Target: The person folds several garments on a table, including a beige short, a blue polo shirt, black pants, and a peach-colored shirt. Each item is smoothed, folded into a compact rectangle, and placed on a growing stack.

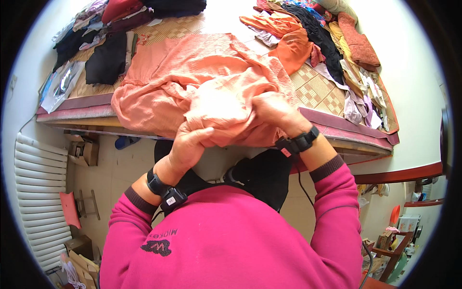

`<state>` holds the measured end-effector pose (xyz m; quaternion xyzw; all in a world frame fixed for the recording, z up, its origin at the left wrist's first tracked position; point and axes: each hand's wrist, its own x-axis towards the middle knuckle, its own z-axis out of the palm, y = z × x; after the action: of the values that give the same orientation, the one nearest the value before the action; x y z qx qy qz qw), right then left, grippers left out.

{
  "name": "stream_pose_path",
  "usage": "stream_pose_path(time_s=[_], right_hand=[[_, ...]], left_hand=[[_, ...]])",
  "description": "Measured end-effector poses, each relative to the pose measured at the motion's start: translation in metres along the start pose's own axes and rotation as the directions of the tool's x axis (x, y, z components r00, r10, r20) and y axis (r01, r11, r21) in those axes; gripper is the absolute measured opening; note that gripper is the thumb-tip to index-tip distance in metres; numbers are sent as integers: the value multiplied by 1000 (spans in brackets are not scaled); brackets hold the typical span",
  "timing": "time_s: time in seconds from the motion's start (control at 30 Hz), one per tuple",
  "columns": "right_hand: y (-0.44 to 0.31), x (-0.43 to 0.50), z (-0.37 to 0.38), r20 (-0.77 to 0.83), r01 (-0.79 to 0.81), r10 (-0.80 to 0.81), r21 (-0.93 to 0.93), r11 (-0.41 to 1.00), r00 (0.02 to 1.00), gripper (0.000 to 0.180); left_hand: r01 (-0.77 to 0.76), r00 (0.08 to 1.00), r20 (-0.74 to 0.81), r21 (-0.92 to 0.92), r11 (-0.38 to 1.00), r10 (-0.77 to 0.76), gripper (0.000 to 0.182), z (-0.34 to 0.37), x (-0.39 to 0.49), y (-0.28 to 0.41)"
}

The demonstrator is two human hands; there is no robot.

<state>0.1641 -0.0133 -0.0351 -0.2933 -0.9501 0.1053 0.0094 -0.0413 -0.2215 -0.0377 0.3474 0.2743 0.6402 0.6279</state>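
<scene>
A large crinkled peach-coloured cloth [158,86], perhaps a garment, is spread over the front of a bed, and its near edge hangs past the bed's edge. My left hand [188,144] grips the near part of the cloth, thumb on top and fingers hidden beneath it. On the right, my right hand [276,110] holds a gathered fold of the same cloth, with its fingertips tucked into the fabric. Between the two hands a raised portion is bleached by bright light. Each wrist wears a black strap with a small device.
Dark folded clothes [104,57] and a clear plastic bag [63,85] lie at the bed's left. Orange garments [292,47] and other clothes are heaped on the right of the woven mat [317,92]. A white radiator [41,202] stands at the left wall. A cable runs from my right wrist.
</scene>
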Motion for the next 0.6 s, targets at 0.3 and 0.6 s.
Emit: stream_pose_path(time_s=[0.3,0.6], right_hand=[[29,67,43,-82,224,-209,285,932,974,13],[17,61,56,-274,263,-81,738,621,958,14]], left_hand=[[20,994,101,86,996,-29,30,29,-1,17],[-9,1000,27,204,979,3,37,-5,-2,24]])
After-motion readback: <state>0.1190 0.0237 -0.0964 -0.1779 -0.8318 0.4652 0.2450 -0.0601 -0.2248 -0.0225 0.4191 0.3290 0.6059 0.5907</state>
